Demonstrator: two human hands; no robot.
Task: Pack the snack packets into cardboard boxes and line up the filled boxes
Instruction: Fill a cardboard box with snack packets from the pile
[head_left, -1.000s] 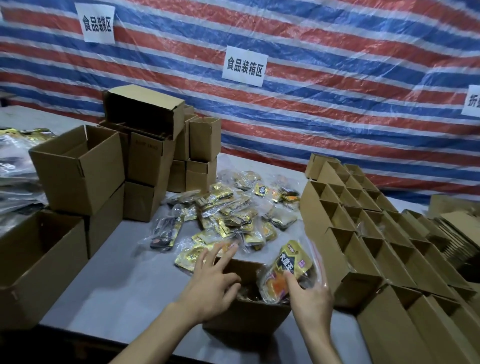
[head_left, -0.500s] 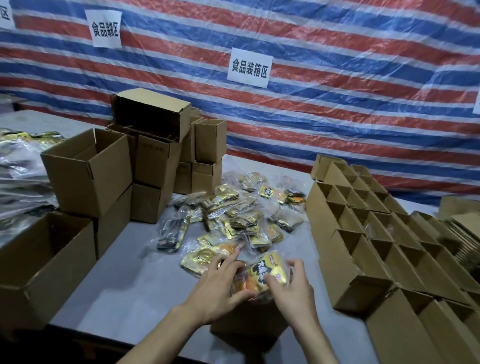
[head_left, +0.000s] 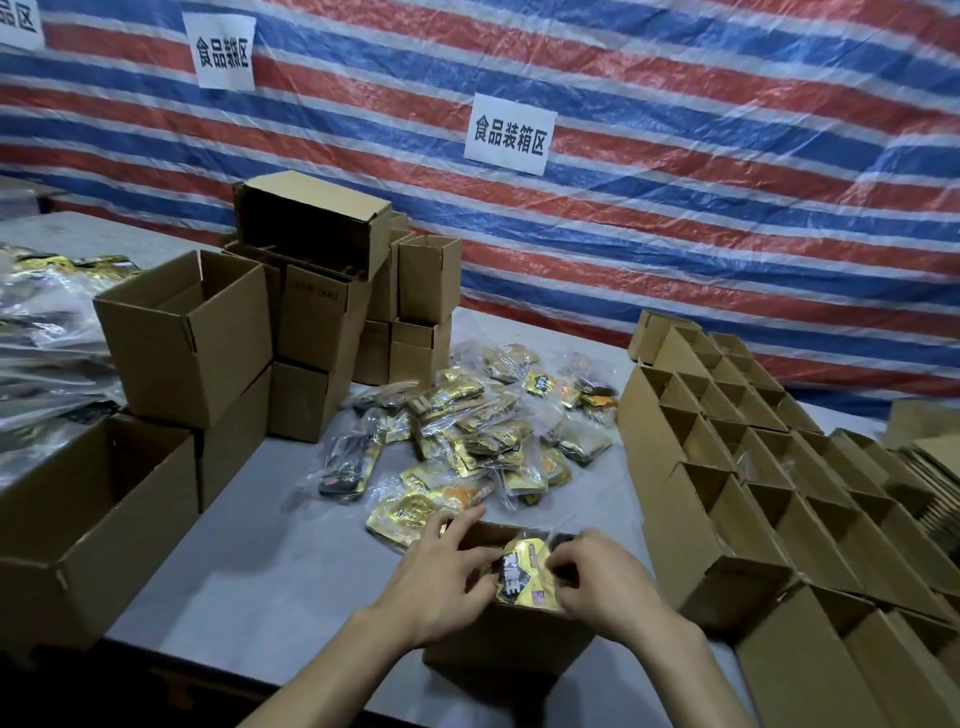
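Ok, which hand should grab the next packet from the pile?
Left, probably: the left hand rests on the box rim, right beside the pile, while the right hand is busy pinching the packet in the box.

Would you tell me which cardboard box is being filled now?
The near-edge box where the left hand and right hand tuck a packet; others stand untouched.
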